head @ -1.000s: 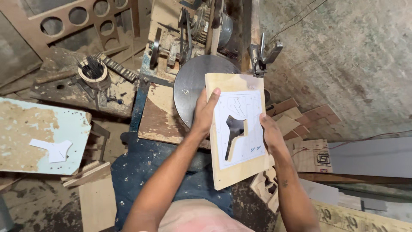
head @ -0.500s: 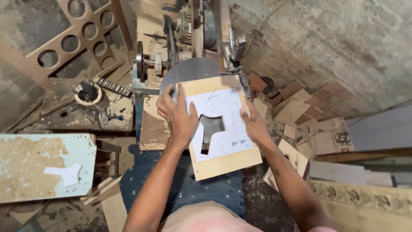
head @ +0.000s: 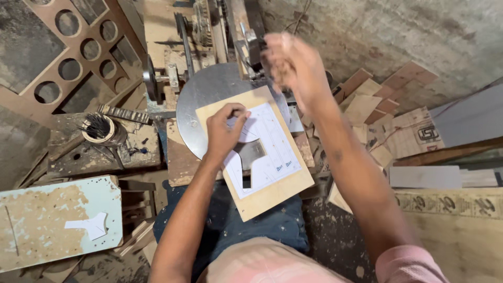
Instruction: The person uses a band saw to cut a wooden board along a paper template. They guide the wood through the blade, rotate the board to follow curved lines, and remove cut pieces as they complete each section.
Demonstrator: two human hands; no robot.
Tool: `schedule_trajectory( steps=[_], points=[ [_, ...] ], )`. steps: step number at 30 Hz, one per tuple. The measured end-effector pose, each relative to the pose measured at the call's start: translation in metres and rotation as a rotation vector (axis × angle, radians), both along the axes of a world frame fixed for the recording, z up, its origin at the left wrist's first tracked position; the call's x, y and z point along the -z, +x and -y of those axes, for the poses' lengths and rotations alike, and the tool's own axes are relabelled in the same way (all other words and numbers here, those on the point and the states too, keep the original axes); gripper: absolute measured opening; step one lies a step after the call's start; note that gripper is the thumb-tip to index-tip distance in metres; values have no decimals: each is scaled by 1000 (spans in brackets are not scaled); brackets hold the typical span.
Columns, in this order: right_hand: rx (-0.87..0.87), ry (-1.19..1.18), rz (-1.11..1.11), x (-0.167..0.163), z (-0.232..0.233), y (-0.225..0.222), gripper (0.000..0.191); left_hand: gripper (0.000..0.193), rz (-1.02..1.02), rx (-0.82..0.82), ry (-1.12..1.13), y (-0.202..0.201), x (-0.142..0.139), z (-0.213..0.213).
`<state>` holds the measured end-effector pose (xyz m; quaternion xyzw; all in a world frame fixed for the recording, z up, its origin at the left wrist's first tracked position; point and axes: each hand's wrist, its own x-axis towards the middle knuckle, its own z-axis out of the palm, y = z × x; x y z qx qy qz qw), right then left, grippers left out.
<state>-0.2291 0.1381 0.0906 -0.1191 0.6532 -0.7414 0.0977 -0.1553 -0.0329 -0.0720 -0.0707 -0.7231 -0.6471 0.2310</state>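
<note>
The plywood panel (head: 262, 173) lies flat on the round metal saw plate (head: 209, 94), its near end jutting out over the person's lap. A white paper template (head: 272, 152) is stuck to its face, and a cut-out opening (head: 250, 153) already shows through the middle, so the flat lie probably keeps the sheet steady at the blade.

The left hand (head: 222, 131) presses down on the panel's upper left part, fingers curled against the paper just beside the opening; its grip is a flat hold-down rather than a pinch. The right hand (head: 296, 65) is lifted clear, above and beyond the panel's far edge near the saw's upright arm (head: 246, 42); it is blurred (mid-motion, it seems), so I cannot tell whether its grip is open or holds anything.

Left of the holding hand, on a cluttered wooden worktop (head: 78, 157), a small round tub (head: 98, 128) holds what looks like dark nails. Further left lies a pale blue board (head: 52, 220) bearing 1 paper shape (head: 91, 228).
</note>
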Motion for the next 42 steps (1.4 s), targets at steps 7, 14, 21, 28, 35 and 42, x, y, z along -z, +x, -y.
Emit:
schedule_trajectory(
  steps=[7,14,21,28,35,42],
  points=[
    [-66,337,-488,-12,29,34,9,38,115,-18,62,4,5,1],
    [-146,531,-955,-14,3,85,42,63,33,16,-38,-7,6,3],
    [480,864,-697,1,94,-15,74,63,10,32,1,-12,-1,-1],
    [222,969,-371,33,83,-33,81,48,116,-20,-14,-16,-4,3],
    [223,984,-449,32,89,-29,74,38,66,-53,-116,-19,4,4],
    [255,1042,-475,31,88,-23,72,43,45,-22,-122,-16,0,7]
  ],
)
